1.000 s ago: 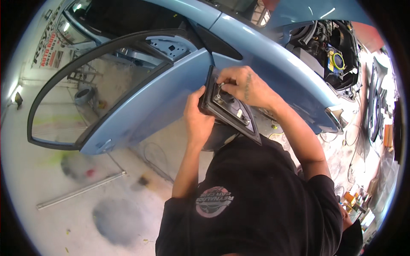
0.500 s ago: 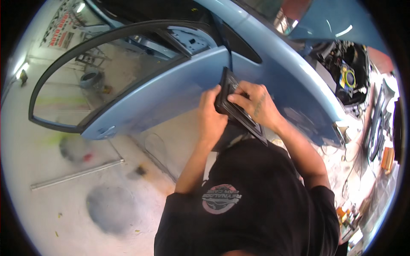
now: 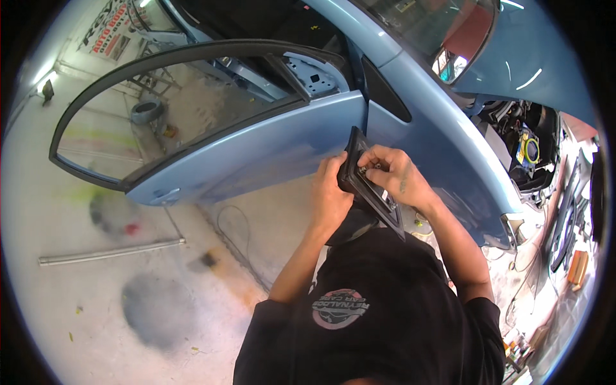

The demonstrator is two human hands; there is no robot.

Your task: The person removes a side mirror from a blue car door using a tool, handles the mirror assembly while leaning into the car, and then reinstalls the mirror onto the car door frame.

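Observation:
Before my chest, my left hand [image 3: 331, 204] grips the edge of a black car side mirror [image 3: 352, 146], its flat triangular mounting base tilted upward. A dark rounded part, seemingly its housing, shows partly below the base. My right hand [image 3: 399, 178] is over the base, thumb and fingers pinched close together near a small fitting on its face. Whatever lies between those fingertips is too small to make out. Just beyond stands the light blue car door [image 3: 256, 144], swung open, with a bare triangular metal corner [image 3: 314, 78] at the front of its window frame.
To the right, the car's blue front fender [image 3: 443, 154] runs toward the open engine bay [image 3: 523, 147]. A pale tube [image 3: 112, 252] and a thin cable [image 3: 234, 221] lie on the floor at left. A tire [image 3: 147, 111] shows through the door window. Loose parts line the right side.
The view has shifted, so the car and mirror appear lower. My right fingers have shifted slightly on the mirror base, while my left hand keeps its grip.

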